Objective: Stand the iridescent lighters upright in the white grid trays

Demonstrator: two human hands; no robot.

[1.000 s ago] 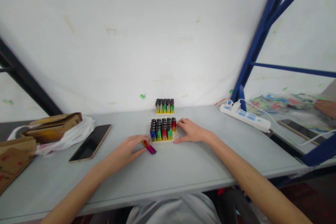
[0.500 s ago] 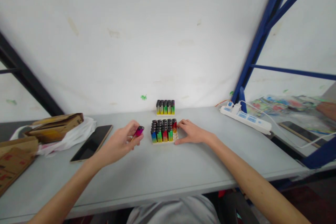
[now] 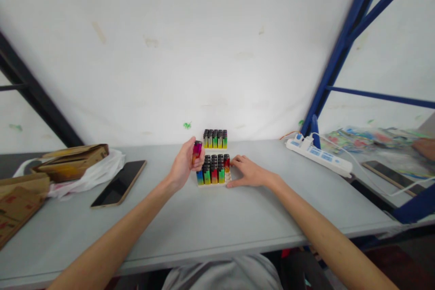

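Note:
My left hand (image 3: 185,163) is closed round a purple and orange lighter (image 3: 196,152), held upright at the left back corner of the near lighter tray. That white tray (image 3: 228,180) carries rows of lighters with black tops, in blue, green, red and yellow; its front right part shows bare slots. My right hand (image 3: 249,171) rests on the table at the tray's right side, thumb and fingers apart, fingertips touching its edge. Behind stands a second block of lighters (image 3: 215,139), packed in rows.
On the left are a phone (image 3: 118,183), a white plastic bag (image 3: 98,176) and cardboard boxes (image 3: 73,163). At right lie a power strip (image 3: 319,157) and, beyond the blue frame (image 3: 329,72), another phone (image 3: 390,176), plastic bags and a person's hand (image 3: 424,148).
My left hand has moved right and away from me to the near tray, turning its lighter more upright. My right hand has stayed beside the tray.

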